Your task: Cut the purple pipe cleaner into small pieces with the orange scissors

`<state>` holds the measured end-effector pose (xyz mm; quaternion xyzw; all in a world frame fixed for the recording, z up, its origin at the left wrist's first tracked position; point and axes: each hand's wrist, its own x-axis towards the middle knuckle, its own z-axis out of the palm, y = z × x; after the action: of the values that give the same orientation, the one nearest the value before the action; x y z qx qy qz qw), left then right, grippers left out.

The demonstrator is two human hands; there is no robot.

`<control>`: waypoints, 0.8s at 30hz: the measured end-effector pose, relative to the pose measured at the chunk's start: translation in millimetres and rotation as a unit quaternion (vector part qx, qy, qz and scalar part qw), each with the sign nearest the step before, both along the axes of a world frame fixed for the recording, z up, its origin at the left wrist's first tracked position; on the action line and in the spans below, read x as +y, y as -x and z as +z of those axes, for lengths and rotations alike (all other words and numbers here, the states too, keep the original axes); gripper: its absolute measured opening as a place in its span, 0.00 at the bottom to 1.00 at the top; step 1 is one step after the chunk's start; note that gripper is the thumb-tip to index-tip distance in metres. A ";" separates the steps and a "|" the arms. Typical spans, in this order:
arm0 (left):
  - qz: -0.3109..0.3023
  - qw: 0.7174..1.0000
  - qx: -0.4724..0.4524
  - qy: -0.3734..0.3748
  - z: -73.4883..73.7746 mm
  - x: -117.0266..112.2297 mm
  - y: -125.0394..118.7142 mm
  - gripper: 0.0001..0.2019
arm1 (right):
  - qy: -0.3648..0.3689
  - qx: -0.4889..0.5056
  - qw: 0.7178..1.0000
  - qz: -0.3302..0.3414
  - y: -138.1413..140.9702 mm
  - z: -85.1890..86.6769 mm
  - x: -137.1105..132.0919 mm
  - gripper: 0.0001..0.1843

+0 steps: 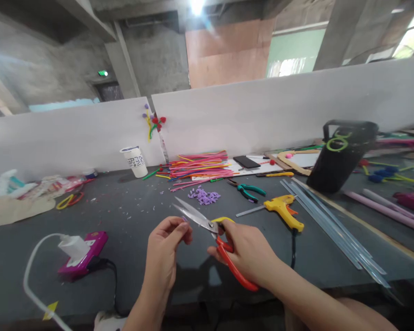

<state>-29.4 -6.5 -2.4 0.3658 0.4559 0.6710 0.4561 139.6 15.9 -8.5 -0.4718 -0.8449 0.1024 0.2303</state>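
My right hand (250, 250) grips a pair of scissors (198, 218) by its red and yellow handles, the blades parted and pointing up to the left. Close beside the blades, my left hand (169, 239) is closed in a pinch; a tiny purple piece (184, 218) shows at its fingertips, mostly hidden by them. Beyond the scissors lies a heap of small purple pieces (204, 196) on the dark table (131, 248).
A yellow glue gun (283, 211), teal-handled pliers (249, 189) and clear glue sticks (331, 225) lie right. Behind are pink and orange pipe cleaners (200, 166), a phone (246, 162), a white cup (135, 162) and a black tumbler (343, 158). A magenta power strip (95, 243) sits left.
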 end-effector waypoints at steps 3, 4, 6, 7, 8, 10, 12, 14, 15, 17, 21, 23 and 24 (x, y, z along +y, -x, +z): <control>0.010 1.000 -0.011 -0.023 1.8 -2.2 2.6 0.03 | -0.015 -0.053 0.998 -0.001 1.5 -4.3 -3.6 0.18; 0.013 0.999 -0.009 -0.029 2.3 -3.1 3.2 0.03 | -0.021 -0.062 0.998 0.001 1.8 -5.2 -4.4 0.18; 0.016 0.999 -0.003 -0.036 2.8 -4.5 4.1 0.03 | -0.029 -0.075 0.997 0.005 2.0 -6.5 -5.6 0.18; 0.017 0.999 0.000 -0.037 3.0 -4.9 4.4 0.02 | -0.030 -0.080 0.996 0.006 2.0 -6.9 -5.9 0.19; 0.019 0.999 0.002 -0.040 3.0 -5.2 4.6 0.02 | -0.032 -0.084 0.996 0.007 2.0 -7.3 -6.1 0.19; 0.019 0.999 0.005 -0.045 3.1 -4.9 4.5 0.02 | -0.033 -0.088 0.996 0.010 2.0 -8.1 -5.9 0.19; 0.018 0.999 0.008 -0.050 3.4 -4.2 4.1 0.02 | -0.037 -0.091 0.995 0.012 2.0 -9.1 -5.4 0.18; 0.018 0.999 0.007 -0.050 3.9 -3.6 3.7 0.03 | -0.042 -0.095 0.995 0.012 2.0 -10.0 -4.9 0.19; 0.018 0.999 0.007 -0.048 4.1 -3.4 3.5 0.03 | -0.045 -0.096 0.994 0.012 2.1 -10.4 -4.8 0.19; 0.019 0.999 0.004 -0.046 4.5 -3.4 3.4 0.03 | -0.049 -0.095 0.994 0.011 2.2 -10.8 -4.7 0.18; 0.018 0.999 0.008 -0.047 4.1 -3.9 3.5 0.03 | -0.059 -0.097 0.994 0.009 2.1 -11.0 -4.7 0.18; 0.023 0.999 0.007 -0.047 3.5 -4.0 3.7 0.02 | -0.069 -0.099 0.993 0.008 1.7 -10.7 -4.8 0.19; 0.024 0.999 0.005 -0.047 3.3 -4.1 3.8 0.02 | -0.073 -0.101 0.992 0.008 1.5 -10.6 -4.8 0.19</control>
<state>-33.1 -10.6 0.9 0.3794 0.4348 0.7008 0.4193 138.1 11.1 -19.1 -0.4552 -0.8726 -0.0061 0.1767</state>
